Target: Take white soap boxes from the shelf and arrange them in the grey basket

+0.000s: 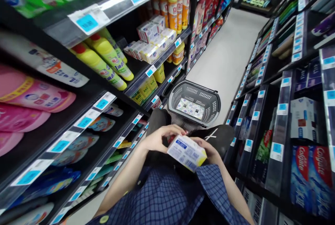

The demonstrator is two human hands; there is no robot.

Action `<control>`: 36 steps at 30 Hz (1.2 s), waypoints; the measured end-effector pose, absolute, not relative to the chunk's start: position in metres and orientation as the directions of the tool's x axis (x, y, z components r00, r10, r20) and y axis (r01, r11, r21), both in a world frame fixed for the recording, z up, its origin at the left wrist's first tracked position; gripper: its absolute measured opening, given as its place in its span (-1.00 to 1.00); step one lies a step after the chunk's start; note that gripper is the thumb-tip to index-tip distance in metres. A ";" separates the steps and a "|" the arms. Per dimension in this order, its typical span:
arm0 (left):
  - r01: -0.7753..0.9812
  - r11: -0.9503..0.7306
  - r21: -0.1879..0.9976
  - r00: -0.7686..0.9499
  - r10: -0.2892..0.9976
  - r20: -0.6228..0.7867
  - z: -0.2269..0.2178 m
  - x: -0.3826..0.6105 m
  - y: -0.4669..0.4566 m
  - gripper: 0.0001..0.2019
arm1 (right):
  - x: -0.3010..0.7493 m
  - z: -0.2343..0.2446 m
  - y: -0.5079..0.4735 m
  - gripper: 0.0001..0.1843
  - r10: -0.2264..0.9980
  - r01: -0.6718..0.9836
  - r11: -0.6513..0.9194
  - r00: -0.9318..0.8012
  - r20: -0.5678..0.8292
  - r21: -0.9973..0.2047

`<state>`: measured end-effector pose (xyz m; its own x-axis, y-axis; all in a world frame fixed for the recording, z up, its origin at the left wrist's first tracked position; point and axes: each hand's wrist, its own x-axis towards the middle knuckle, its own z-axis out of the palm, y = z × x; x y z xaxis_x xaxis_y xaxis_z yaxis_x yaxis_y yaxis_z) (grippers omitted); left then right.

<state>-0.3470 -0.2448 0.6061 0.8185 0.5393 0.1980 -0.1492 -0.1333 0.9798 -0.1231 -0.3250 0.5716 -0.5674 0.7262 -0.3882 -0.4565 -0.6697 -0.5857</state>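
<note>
Between my two hands, close to my body, is a white box of soap (186, 152) with blue print and a yellow end. My left hand (158, 138) is closed on its left end, with the fingertips partly behind it. The fingers of my right hand (209, 148) hold the box from the right and far side. Just beyond my knees stands a grey shopping basket (213, 104) with several similar white packs (190, 108) lying flat on its bottom.
To the left, a shelf holds stacked soap packs (154, 49), yellow-green bottles (104, 61) and pink bottles (34, 92). Toothpaste boxes (311, 179) fill part of the right shelf (273, 148). A pale floor aisle (220, 47) runs ahead between them.
</note>
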 end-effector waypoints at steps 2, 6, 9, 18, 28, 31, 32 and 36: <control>0.001 -0.246 0.969 0.854 0.505 0.127 0.602 -0.342 -0.234 -0.60 | -0.117 0.559 -0.315 -0.42 0.627 -0.398 -0.750 -0.682 -0.377 -0.529; 0.359 -0.349 0.866 0.769 0.636 -0.063 0.574 -0.337 -0.207 -0.46 | -0.089 0.527 -0.277 -0.42 0.595 -0.403 -0.792 -0.679 -0.430 -0.458; 0.702 -0.261 0.662 0.480 0.861 -0.169 0.530 -0.353 -0.191 -0.36 | -0.047 0.487 -0.229 -0.17 0.689 -0.435 -0.724 -0.468 -0.553 -0.535; 0.909 0.313 0.274 -0.196 0.904 -0.380 0.413 -0.407 -0.201 -0.33 | 0.073 0.291 -0.080 -0.09 0.575 0.417 -0.812 0.461 -0.676 -0.408; 0.871 0.445 0.208 -0.330 0.844 -0.422 0.394 -0.435 -0.221 -0.28 | 0.085 0.107 -0.034 -0.09 0.370 0.501 -0.866 0.631 -0.682 -0.006; 0.877 0.453 0.160 -0.341 0.822 -0.457 0.394 -0.447 -0.227 -0.25 | 0.092 0.084 -0.035 -0.03 0.365 0.524 -0.851 0.631 -0.684 0.029; 0.878 0.455 0.148 -0.347 0.818 -0.460 0.396 -0.448 -0.227 -0.25 | 0.094 0.079 -0.036 -0.02 0.370 0.533 -0.845 0.627 -0.686 0.032; 0.878 0.464 0.118 -0.362 0.806 -0.469 0.402 -0.440 -0.221 -0.24 | 0.097 0.068 -0.037 -0.02 0.388 0.564 -0.825 0.608 -0.692 0.033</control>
